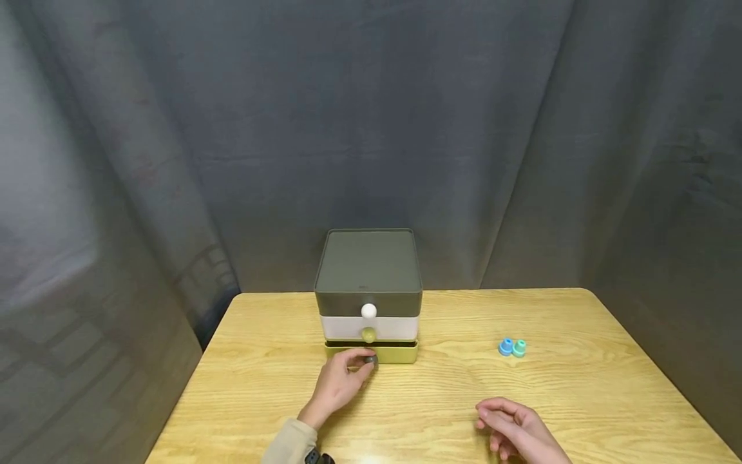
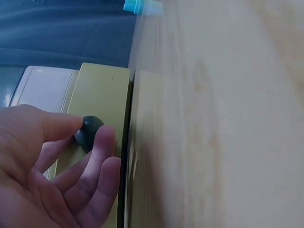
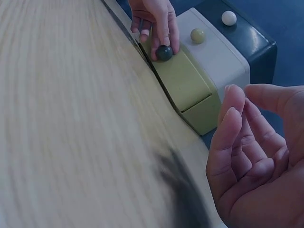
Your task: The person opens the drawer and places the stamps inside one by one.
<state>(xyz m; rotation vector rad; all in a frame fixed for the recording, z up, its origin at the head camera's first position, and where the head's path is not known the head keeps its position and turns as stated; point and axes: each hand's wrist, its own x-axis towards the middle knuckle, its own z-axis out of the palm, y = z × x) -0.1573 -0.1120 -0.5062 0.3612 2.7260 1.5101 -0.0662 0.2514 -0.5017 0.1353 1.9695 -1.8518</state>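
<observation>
A small three-tier drawer box stands near the table's back edge, dark grey above, white in the middle and yellow-green below. My left hand pinches the round dark knob of the bottom yellow-green drawer. That drawer sticks out a little, with a dark gap above its front. Higher up are a yellow-green knob on the white drawer and a white knob on the dark one. My right hand hovers over the table at the front right, fingers loosely curled, holding nothing.
On the right of the wooden table lie a blue piece and a mint-green piece, side by side, each small with a wider base. Grey curtains hang behind and at both sides.
</observation>
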